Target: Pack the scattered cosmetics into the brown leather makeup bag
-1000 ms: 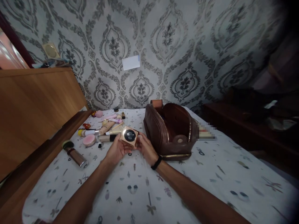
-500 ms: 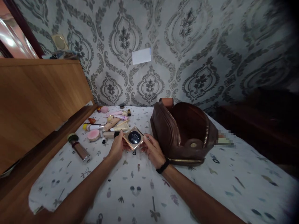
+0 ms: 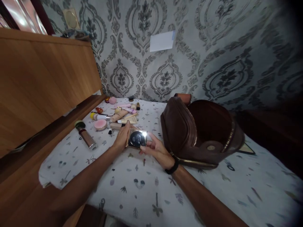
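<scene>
A square gold compact (image 3: 137, 139) with a round black label is held up between both hands over the patterned cloth. My left hand (image 3: 122, 137) grips its left edge, thumb on top. At the right edge, my right hand (image 3: 158, 150) pinches the near corner between thumb and fingers; a black band is on that wrist. Just beyond the compact lie a foundation bottle (image 3: 116, 125), a cream tube (image 3: 129, 120) and a round pink compact (image 3: 100, 125). To the right stands a brown leather bag (image 3: 180, 126), unzipped, its inside dark.
On the left lie a brown bottle (image 3: 87, 138) and a white brush with a yellow end (image 3: 99, 117). Several small cosmetics sit farther back. A wooden cabinet (image 3: 47, 75) borders the left side, and the patterned wall (image 3: 142, 72) stands behind.
The gold compact has been turned and tilted between my hands, its edges now more level and catching light. My right fingers have shifted toward its near corner. The camera view has moved.
</scene>
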Tool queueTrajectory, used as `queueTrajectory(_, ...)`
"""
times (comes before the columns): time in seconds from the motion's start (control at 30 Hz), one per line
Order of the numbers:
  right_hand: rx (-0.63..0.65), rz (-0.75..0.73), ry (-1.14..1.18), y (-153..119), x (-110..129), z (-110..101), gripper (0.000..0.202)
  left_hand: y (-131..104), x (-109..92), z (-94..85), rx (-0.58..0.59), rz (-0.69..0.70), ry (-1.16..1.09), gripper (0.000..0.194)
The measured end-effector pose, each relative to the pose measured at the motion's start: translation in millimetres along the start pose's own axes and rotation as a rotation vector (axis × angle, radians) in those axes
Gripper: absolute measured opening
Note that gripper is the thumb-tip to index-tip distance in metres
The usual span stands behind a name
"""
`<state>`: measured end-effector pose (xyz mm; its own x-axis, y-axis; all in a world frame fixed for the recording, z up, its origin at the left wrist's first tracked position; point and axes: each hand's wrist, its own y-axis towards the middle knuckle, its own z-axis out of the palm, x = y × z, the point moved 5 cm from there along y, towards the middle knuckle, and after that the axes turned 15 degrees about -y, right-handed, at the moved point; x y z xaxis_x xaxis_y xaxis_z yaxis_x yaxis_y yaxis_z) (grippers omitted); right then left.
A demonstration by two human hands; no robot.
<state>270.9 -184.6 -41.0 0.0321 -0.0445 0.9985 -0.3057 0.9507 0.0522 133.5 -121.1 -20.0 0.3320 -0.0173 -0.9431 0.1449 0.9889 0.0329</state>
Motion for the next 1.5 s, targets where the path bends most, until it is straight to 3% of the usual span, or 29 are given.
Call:
queueTrajectory(0.07,0.001,-0.002,0.018,-0.9,1.5,0.4,0.075,-0.9,1.6,1.7,0.029,-0.023,0.021,0.066)
queueTrajectory(0.23,0.004,-0.026,0.099,-1.4,4.6,2.3,0.052,-1.6,3.0,3.5,0.083,0.006,0.083,0.067)
queueTrajectory(0.37,-0.065,-0.057,0.131,-0.1,2.8,-0.5,0.046,-2.7,2.5,3.9,0.086,0.025,0.079,0.065)
queueTrajectory(0.73,-0.137,-0.052,0.188,1.7,0.2,-5.5,0.051,-0.8,11.2,11.4,0.237,-0.041,-0.180,0.043)
queueTrajectory(0.93,-0.155,-0.012,0.269,3.7,-1.7,-4.9,0.045,-3.6,3.9,8.6,0.163,0.035,-0.201,0.037)
queueTrajectory(1.13,-0.118,0.044,0.263,5.0,-4.1,-5.5,0.052,-5.3,-3.9,11.6,0.196,0.114,-0.217,0.032)
queueTrajectory(1.5,-0.144,0.080,0.362,4.4,-6.4,-5.5,0.048,-2.9,-3.3,10.3,0.303,0.206,-0.138,0.024)
